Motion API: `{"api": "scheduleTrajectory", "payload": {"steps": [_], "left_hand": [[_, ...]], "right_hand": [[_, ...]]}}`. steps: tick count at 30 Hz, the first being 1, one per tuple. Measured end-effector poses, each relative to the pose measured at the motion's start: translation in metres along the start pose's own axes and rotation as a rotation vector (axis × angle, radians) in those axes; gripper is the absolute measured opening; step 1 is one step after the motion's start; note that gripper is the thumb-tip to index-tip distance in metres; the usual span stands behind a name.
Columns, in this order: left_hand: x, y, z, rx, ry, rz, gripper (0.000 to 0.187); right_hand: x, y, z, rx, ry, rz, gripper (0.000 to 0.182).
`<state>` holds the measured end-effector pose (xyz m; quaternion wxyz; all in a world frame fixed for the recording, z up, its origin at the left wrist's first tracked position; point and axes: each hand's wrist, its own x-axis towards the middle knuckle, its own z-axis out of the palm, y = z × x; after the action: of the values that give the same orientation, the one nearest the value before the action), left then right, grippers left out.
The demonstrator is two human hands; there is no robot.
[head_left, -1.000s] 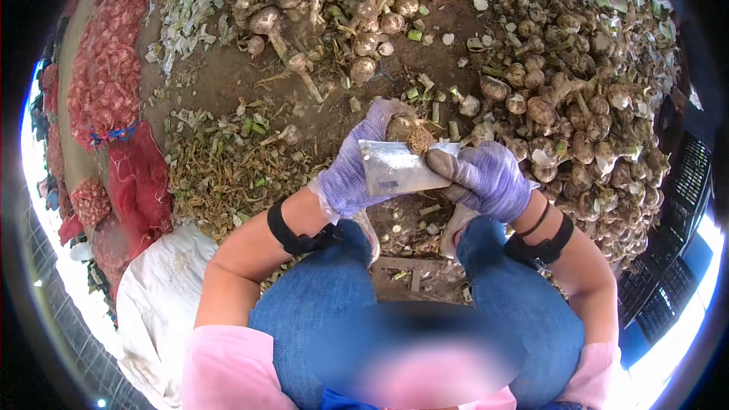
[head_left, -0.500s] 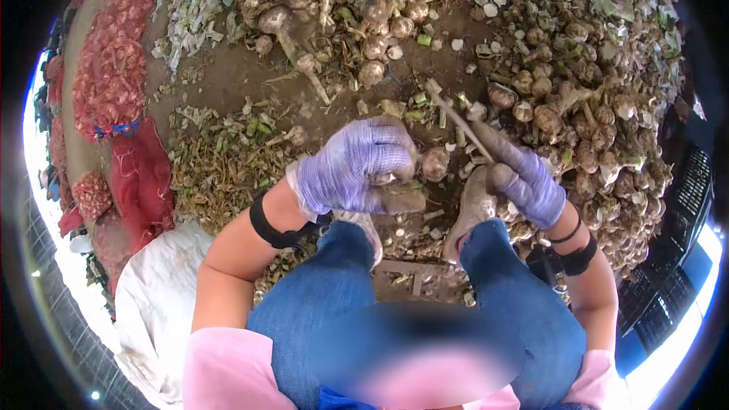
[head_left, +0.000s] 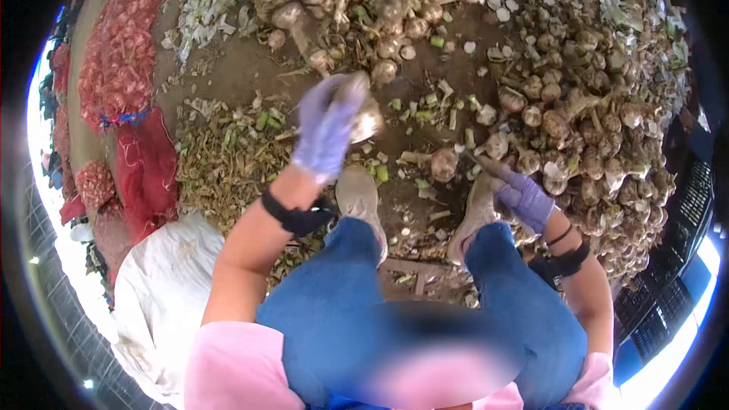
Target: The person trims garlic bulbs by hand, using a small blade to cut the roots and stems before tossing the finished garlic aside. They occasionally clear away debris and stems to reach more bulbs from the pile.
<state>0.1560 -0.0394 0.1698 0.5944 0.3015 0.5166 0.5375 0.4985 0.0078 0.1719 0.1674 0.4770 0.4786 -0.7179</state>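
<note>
Soil floor (head_left: 237, 76) spreads ahead of your hands. Blur hides whether your left hand (head_left: 325, 125) grips the garlic bulb (head_left: 367, 123) at its fingers. Your right hand (head_left: 524, 196) clasps a thin blade (head_left: 477, 159); best keep its edge turned away from your left hand.

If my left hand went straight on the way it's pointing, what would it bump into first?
Probably the heap of garlic ahead of your left hand. I can't be sure, because the hand is blurry and its height above the ground is hard to tell.
</note>
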Motion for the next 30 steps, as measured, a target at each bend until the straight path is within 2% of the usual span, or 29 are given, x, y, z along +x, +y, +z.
{"api": "scheduleTrajectory", "payload": {"steps": [1,2,3,6,8,9,10,11,12,14,16,17,18,20,21,23,25,27,29,30], "left_hand": [[0.01,-0.004,0.014,-0.054,0.087,-0.127,0.046],[0.011,0.001,0.04,0.029,-0.157,-0.011,0.048],[0.023,-0.019,0.077,-0.104,-0.378,0.546,0.051],[0.021,0.032,0.091,0.513,-0.513,0.709,0.06],[0.037,0.036,0.053,0.728,-0.095,0.018,0.047],[0.052,0.023,0.026,0.885,0.254,-0.133,0.051],[0.067,-0.015,-0.019,0.691,0.42,-0.196,0.055],[0.075,-0.011,-0.035,0.823,0.524,-0.35,0.056],[0.091,-0.029,-0.064,0.979,0.582,-0.479,0.056],[0.105,-0.056,-0.1,1.034,0.579,-0.456,0.06],[0.119,-0.109,-0.145,1.302,0.572,-0.383,0.062],[0.115,-0.096,-0.132,1.235,0.558,-0.423,0.064],[0.111,-0.095,-0.13,1.02,0.501,-0.409,0.067],[0.099,-0.091,-0.128,0.597,0.376,-0.382,0.073],[0.084,-0.078,-0.106,0.447,0.314,-0.269,0.074],[0.053,-0.014,-0.037,0.089,0.324,-0.438,0.079],[0.043,-0.004,-0.011,0.062,0.239,-0.508,0.091],[0.032,0.014,0.022,-0.465,0.378,-0.633,0.092],[0.026,0.017,0.027,-0.489,0.136,-0.634,0.084],[0.023,0.015,0.017,-0.247,-0.165,-0.564,0.077]], "right_hand": [[0.015,0.013,0.002,-0.132,0.06,-0.236,0.052],[0.018,0.01,0.004,-0.127,0.004,-0.15,0.054],[0.02,0.006,0.006,-0.127,-0.05,-0.063,0.055],[0.035,0.027,0.002,-0.468,-0.045,-0.265,0.056],[0.009,-0.009,0.007,-0.216,-0.003,-0.165,0.057],[0.009,-0.003,0.004,-0.193,0.036,-0.176,0.057],[0.01,0.003,0.005,-0.167,0.073,-0.181,0.058],[0.007,-0.005,0.004,-0.152,0.036,-0.122,0.058],[0.008,-0.001,0.004,-0.181,0.033,-0.155,0.058],[0.014,0.002,0.004,-0.219,0.045,-0.218,0.057],[0.017,0.0,0.003,-0.226,0.066,-0.265,0.057],[0.012,-0.011,0.003,-0.222,0.069,-0.217,0.056],[0.01,-0.016,0.002,-0.216,0.073,-0.17,0.056],[0.015,-0.01,0.001,-0.314,0.202,-0.378,0.056],[0.017,-0.008,0.002,-0.363,0.264,-0.481,0.055],[0.013,-0.025,0.005,-0.439,0.297,-0.547,0.055],[0.006,-0.046,0.006,-0.563,0.323,-0.597,0.056],[0.004,-0.063,0.011,-0.61,0.313,-0.767,0.057],[0.002,-0.085,0.017,-0.741,0.358,-0.927,0.061],[-0.001,-0.093,0.019,-0.793,0.343,-0.917,0.062]]}}
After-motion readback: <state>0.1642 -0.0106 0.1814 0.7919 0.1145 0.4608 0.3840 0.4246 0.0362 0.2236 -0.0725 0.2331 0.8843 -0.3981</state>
